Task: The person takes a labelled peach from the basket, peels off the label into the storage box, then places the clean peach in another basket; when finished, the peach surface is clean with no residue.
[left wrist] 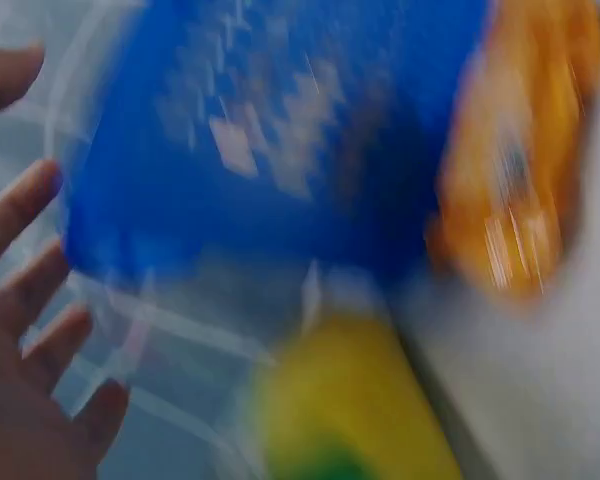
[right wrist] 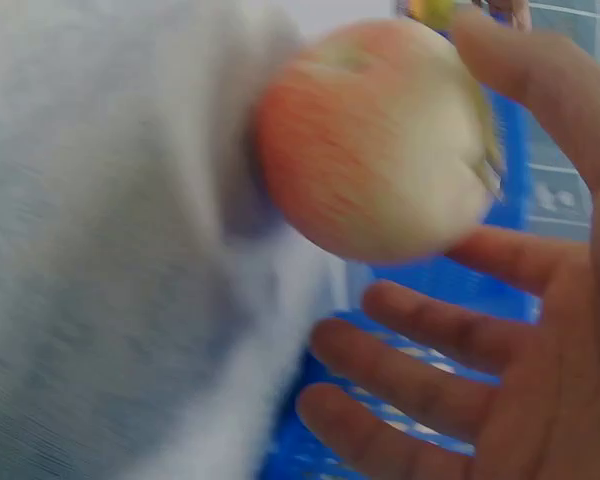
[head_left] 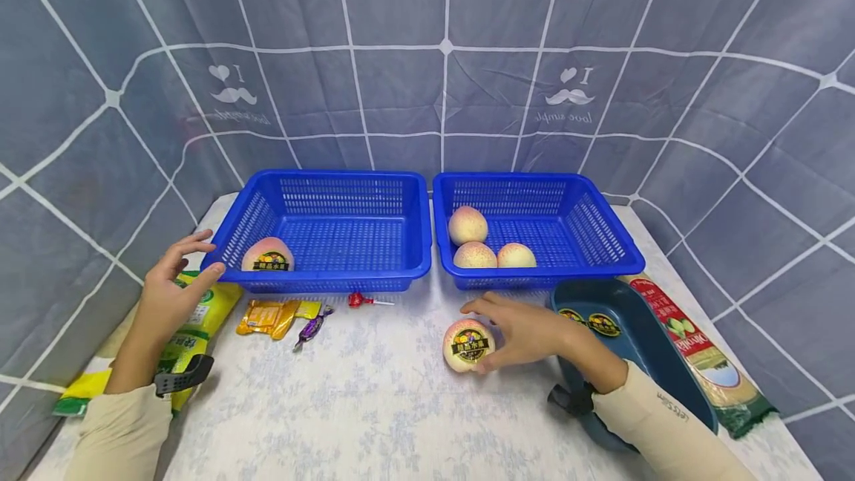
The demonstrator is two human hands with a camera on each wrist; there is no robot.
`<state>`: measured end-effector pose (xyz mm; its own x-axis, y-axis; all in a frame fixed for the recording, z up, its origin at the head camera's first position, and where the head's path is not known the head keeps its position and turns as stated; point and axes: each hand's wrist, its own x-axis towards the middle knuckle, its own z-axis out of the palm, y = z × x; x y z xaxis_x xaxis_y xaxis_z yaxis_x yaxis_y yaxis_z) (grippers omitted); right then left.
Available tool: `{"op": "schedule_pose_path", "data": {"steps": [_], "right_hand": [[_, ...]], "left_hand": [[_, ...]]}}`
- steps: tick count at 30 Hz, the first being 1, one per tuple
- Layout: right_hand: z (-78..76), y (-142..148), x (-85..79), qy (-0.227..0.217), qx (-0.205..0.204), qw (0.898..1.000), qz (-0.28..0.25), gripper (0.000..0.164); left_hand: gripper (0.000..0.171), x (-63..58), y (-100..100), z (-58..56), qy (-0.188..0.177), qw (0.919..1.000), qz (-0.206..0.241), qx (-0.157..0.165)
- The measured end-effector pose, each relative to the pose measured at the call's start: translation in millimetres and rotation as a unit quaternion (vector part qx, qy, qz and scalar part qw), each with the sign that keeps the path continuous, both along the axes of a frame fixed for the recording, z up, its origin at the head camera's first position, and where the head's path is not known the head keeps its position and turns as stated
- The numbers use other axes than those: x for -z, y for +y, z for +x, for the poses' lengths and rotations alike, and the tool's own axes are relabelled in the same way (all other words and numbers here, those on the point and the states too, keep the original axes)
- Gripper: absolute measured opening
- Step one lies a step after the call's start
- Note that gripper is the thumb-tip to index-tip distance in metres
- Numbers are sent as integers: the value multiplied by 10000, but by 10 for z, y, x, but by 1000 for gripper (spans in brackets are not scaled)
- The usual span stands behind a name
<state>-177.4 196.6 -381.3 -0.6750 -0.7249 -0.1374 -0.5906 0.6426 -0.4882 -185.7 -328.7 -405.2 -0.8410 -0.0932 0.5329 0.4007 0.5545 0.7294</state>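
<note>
- Nearest the camera are two beige sleeves, the left sleeve (head_left: 123, 425) and the right sleeve (head_left: 668, 421), each with a black strap at the wrist.
- The right hand (head_left: 524, 329) is spread around the right side of a labelled peach (head_left: 461, 334), thumb at its lower edge and forefinger by its top; the other fingers stretch out apart. Whether any fingertip presses on the fruit, I cannot tell.
- That labelled peach is at the pale patterned tabletop (head_left: 320, 407), in front of the right blue basket (head_left: 534, 277).
- The left hand (head_left: 170, 295) is open and has hold of nothing, its fingers apart beside the outer corner of the left blue basket (head_left: 334, 278); contact with the rim is unclear.
- Below the left hand lies a yellow-green bag (head_left: 220, 303).
- One peach (head_left: 260, 249) sits in the left basket's near-left corner; three peaches (head_left: 467, 225) sit toward the left of the right basket.
- Orange packets (head_left: 263, 318), a purple sweet (head_left: 312, 329) and a red lollipop (head_left: 356, 300) lie before the left basket.
- A dark teal tub (head_left: 668, 351) stands under the right forearm, beside a long red packet (head_left: 698, 355).
- Behind hangs a grey checked curtain (head_left: 401, 95).
</note>
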Motion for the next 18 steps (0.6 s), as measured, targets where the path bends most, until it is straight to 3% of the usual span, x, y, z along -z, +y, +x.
{"op": "schedule_pose_path", "data": {"steps": [2, 3, 5, 7, 9, 11, 15, 18], "right_hand": [[-3, 16, -61, -210, -52, 9996, -172, 73], [-6, 19, -86, -251, -84, 9992, -290, 67], [-19, 21, -116, -176, -174, 9981, -567, 51], [-33, 16, -118, 60, -283, 9968, -750, 34], [-44, 5, -102, 348, -350, 9957, -784, 23], [-47, -3, -81, 510, -338, 9951, -776, 18], [-37, -14, -41, 508, -82, 9959, -738, 16], [-25, -38, -9, 443, 61, 9959, -783, 14]], "left_hand": [[30, -133, 217, 53, 430, 9988, 157, 169], [30, -204, 364, 86, 701, 9964, 216, 434], [32, -328, 722, 175, 1100, 9866, 176, 1190], [37, -372, 1128, 269, 1108, 9706, -3, 2136], [43, -330, 1525, 358, 706, 9517, -345, 2970], [50, -222, 1881, 421, 11, 9390, -732, 3360], [71, 91, 2402, 389, -1246, 9205, -1065, 3548], [87, 300, 2628, 288, -1807, 9098, -1018, 3594]]}}
